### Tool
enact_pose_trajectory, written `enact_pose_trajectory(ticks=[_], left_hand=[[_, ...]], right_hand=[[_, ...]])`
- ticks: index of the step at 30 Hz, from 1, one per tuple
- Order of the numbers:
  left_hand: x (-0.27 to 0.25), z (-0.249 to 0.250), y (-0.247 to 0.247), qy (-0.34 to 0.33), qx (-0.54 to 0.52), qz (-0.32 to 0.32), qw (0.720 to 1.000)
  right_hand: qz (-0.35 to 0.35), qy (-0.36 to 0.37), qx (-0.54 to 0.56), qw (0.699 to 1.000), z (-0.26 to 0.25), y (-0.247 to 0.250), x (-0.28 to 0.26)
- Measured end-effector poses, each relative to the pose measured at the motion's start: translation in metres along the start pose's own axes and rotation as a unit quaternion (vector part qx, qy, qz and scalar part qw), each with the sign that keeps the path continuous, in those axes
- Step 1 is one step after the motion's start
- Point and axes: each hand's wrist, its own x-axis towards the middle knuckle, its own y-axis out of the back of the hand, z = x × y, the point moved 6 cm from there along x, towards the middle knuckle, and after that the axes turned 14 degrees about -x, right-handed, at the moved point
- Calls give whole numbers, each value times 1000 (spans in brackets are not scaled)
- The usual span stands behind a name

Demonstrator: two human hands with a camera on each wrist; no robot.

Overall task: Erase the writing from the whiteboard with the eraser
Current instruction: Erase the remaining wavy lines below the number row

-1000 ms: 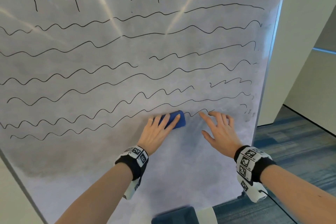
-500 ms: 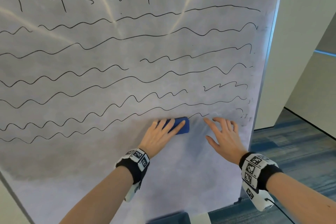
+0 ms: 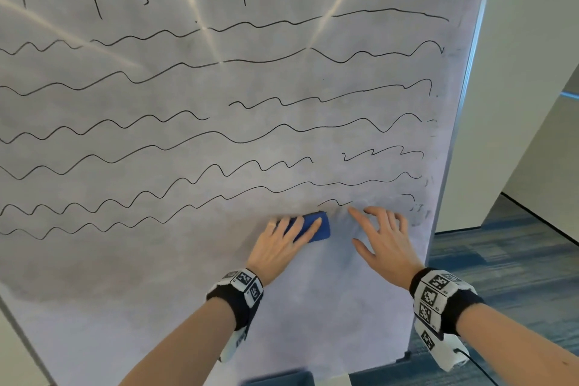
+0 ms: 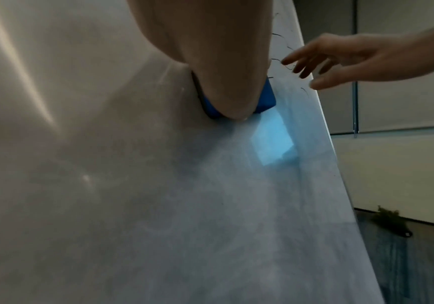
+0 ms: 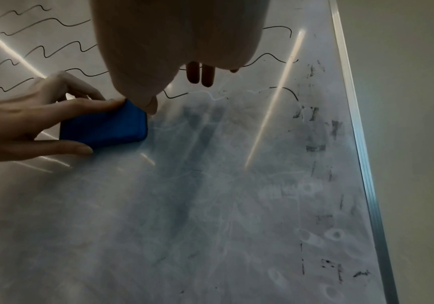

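Whiteboard (image 3: 282, 307), white glossy panel, wavy black marker lines (image 3: 219, 135) mostly above my fingers. Small blue rectangular eraser (image 3: 316, 227) pinned flat to board, left hand (image 3: 283, 243) clamped on it, thumb below, for pressure, I judge. Right hand (image 3: 383, 240) just beside, fingers spread, tips on board, likely steadying it. Short stroke remnant just above right fingertips.
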Motion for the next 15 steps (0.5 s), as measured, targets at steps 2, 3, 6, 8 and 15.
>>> enact_pose_trajectory(ticks=[2, 3, 6, 8, 15], left_hand=[[6, -5, 6, -8, 17, 2, 1000], [8, -8, 9, 10, 20, 0, 1000], [12, -1, 10, 71, -14, 10, 997], [12, 9, 4, 77, -29, 1, 997], [29, 6, 13, 83, -23, 12, 996]], right_hand=[[1, -2, -1, 1000, 6, 0, -1], [-3, -8, -2, 1000, 11, -1, -2], [-14, -24, 3, 1000, 22, -5, -6], [-20, -19, 7, 1000, 24, -6, -10], [-11, -21, 5, 1000, 44, -7, -16]])
